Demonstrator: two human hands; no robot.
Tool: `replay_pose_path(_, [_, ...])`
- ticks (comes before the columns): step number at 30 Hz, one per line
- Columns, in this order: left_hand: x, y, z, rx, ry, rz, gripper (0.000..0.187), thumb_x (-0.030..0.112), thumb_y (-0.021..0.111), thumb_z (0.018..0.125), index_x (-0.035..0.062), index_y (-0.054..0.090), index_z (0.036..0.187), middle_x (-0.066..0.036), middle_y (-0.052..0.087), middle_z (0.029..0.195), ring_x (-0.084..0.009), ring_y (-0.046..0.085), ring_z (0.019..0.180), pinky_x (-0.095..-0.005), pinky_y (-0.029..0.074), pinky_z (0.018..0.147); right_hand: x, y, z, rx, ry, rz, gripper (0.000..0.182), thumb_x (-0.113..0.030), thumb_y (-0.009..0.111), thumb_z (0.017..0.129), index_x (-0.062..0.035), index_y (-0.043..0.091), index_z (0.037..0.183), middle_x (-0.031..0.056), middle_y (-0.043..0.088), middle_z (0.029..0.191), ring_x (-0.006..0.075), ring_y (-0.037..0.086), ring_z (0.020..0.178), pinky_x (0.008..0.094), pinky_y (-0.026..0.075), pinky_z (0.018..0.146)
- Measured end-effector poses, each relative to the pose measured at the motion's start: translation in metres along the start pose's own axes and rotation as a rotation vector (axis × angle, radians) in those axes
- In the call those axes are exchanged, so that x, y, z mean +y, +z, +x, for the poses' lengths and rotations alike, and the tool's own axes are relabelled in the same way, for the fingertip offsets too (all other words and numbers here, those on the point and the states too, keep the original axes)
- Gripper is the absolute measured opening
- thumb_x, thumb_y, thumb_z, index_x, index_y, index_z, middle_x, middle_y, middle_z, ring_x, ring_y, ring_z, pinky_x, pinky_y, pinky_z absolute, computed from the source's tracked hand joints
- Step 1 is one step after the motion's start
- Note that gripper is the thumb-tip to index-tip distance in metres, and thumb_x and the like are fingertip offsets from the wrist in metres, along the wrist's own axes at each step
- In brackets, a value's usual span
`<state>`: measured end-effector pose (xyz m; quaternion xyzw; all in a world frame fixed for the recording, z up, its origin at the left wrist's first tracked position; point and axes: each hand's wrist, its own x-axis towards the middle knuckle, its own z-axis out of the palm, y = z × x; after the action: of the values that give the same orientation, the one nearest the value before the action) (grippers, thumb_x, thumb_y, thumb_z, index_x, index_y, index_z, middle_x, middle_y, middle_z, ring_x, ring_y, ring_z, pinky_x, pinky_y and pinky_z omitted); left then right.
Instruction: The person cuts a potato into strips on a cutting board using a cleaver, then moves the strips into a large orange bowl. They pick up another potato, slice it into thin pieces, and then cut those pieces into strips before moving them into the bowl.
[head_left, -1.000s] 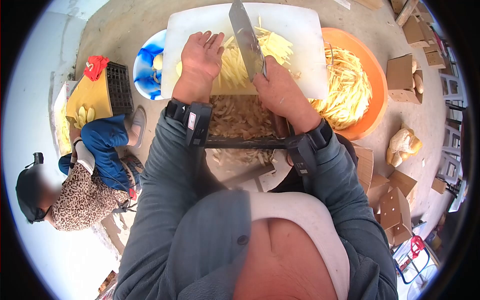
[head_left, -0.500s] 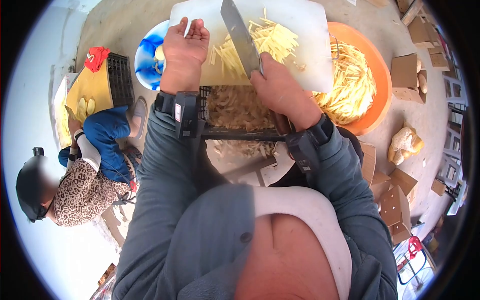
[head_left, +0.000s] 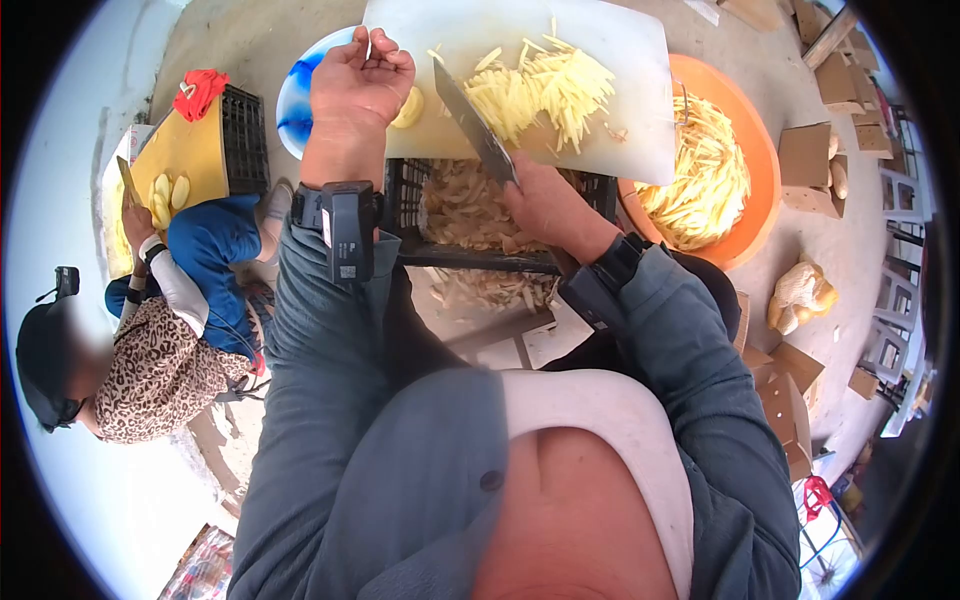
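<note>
My right hand [head_left: 555,208] is closed around the handle of a wide-bladed kitchen knife [head_left: 470,120]. The blade slants up and left over the near edge of a white cutting board [head_left: 640,90]. Pale yellow potato strips [head_left: 545,95] are heaped on the board, to the right of the blade. My left hand [head_left: 355,85] is palm up over the board's left side, with loosely bent fingers and nothing visible in it. Beside its wrist lie yellow potato slices [head_left: 409,108], partly hidden by the hand.
An orange tub [head_left: 768,170] of potato strips stands right of the board, a blue-and-white basin [head_left: 293,110] left. Below is a black crate [head_left: 405,190] of peelings. On the left, a co-worker [head_left: 170,370] holds a knife by a yellow board [head_left: 205,150]. Cardboard boxes [head_left: 805,165] stand right.
My left hand has moved slightly left, and potato slices now show beside it. My right hand has drawn the knife down toward me, off the strips. The co-worker's knife has come into view.
</note>
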<state>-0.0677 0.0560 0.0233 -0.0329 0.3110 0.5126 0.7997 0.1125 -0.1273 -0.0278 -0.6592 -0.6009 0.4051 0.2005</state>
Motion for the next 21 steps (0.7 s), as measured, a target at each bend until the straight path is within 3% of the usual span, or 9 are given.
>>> replay_pose_path(6, [-0.001,0.004,-0.005,0.034,-0.027,0.001,0.019,0.007,0.037,0.093,0.0014,0.055,0.096,-0.012,0.058,0.083,-0.0227,0.054,0.071,-0.0352,0.042,0.062,0.001,0.018,0.016,0.084,-0.092,0.088,0.022,-0.009,0.049,0.087,0.0095,0.050,0.098,0.0346,0.061,0.087,0.0506,0.059,0.088,0.0522,0.046,0.080])
replay_pose_path(15, [0.003,0.001,-0.001,0.000,-0.075,-0.029,0.018,0.007,0.039,0.092,0.0009,0.056,0.094,-0.011,0.058,0.084,-0.0220,0.053,0.071,-0.0350,0.042,0.062,0.016,0.021,0.007,0.068,0.048,0.037,0.027,-0.011,0.057,0.085,0.0083,0.048,0.101,0.0329,0.062,0.084,0.0474,0.061,0.083,0.0506,0.049,0.075])
replay_pose_path(18, [0.002,0.001,0.001,-0.010,-0.108,-0.042,0.017,0.006,0.040,0.092,0.0013,0.056,0.094,-0.011,0.058,0.084,-0.0219,0.054,0.071,-0.0350,0.042,0.062,0.017,0.012,0.001,0.022,-0.080,-0.231,0.032,-0.009,0.052,0.086,0.0115,0.045,0.109,0.0348,0.061,0.082,0.0491,0.061,0.081,0.0506,0.050,0.071])
replay_pose_path(21, [0.000,0.001,0.000,0.003,-0.123,-0.047,0.017,0.006,0.040,0.092,0.0017,0.056,0.095,-0.011,0.059,0.085,-0.0220,0.054,0.070,-0.0349,0.042,0.062,0.034,0.015,0.003,0.056,-0.055,-0.353,0.022,-0.006,0.055,0.081,0.0095,0.055,0.097,0.0295,0.061,0.076,0.0420,0.064,0.075,0.0480,0.052,0.066])
